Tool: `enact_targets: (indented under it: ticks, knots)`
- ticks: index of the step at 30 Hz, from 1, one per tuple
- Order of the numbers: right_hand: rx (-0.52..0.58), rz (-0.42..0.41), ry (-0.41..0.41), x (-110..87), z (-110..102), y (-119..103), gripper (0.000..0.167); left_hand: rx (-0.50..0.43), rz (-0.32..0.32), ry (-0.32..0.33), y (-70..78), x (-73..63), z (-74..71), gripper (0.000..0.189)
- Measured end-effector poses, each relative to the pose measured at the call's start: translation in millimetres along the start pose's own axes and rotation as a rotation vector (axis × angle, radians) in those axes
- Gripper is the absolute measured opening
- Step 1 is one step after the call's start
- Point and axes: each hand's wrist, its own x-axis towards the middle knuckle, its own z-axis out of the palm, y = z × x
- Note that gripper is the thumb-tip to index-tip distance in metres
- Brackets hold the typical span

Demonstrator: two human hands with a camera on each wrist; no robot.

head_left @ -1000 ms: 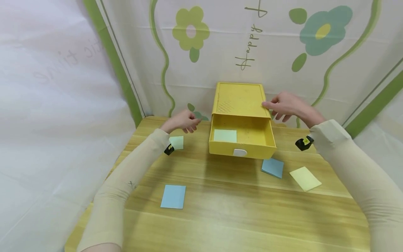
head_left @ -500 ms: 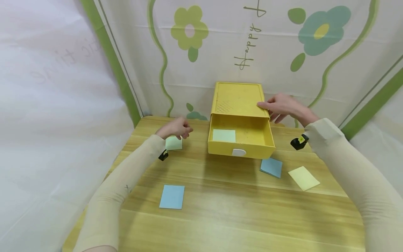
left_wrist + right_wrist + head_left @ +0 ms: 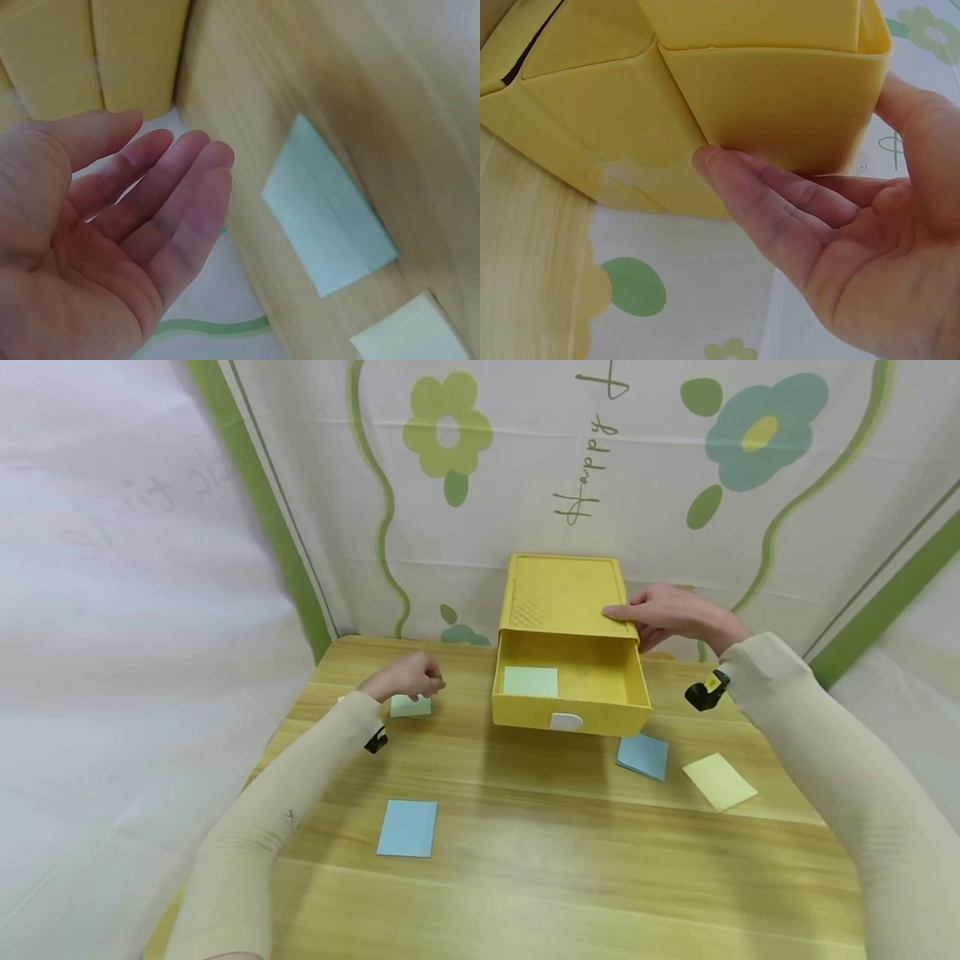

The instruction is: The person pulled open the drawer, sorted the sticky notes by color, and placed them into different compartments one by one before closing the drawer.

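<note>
Probably only partway along

The yellow box (image 3: 566, 597) has its drawer (image 3: 521, 711) out, a green pad (image 3: 530, 681) inside. The right hand (image 3: 663, 614) grips the box's right edge, thumb on top. Left of the box, the left hand (image 3: 405, 677), fingers loosely bent, holds nothing near a second green pad (image 3: 411, 707). A blue pad (image 3: 407, 828), blue stack (image 3: 642, 755) and yellow pad (image 3: 720, 782) lie nearer than the box, seemingly left over.

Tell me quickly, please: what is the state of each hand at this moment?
Left hand: grip open, holding nothing.
Right hand: grip closed on the right side of the yellow drawer unit.
</note>
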Motion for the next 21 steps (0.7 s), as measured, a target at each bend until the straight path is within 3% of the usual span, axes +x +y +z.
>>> enact_targets:
  ticks: [5, 11, 21]
  knots:
    - [-0.018, 0.001, -0.006, 1.6, 0, -3, 0.062, 0.047, -0.009, 0.008, -4.9, -3.1, 4.4, 0.025]
    - [0.017, 0.031, -0.086, 3.2, -7, -3, 0.055, 0.177, 0.027, 0.029, -5.8, -3.1, 8.7, 0.030]
    - [0.006, 0.051, -0.113, 10.0, -7, -3, 0.061, 0.326, -0.002, -0.034, -20.1, -8.8, 16.8, 0.035]
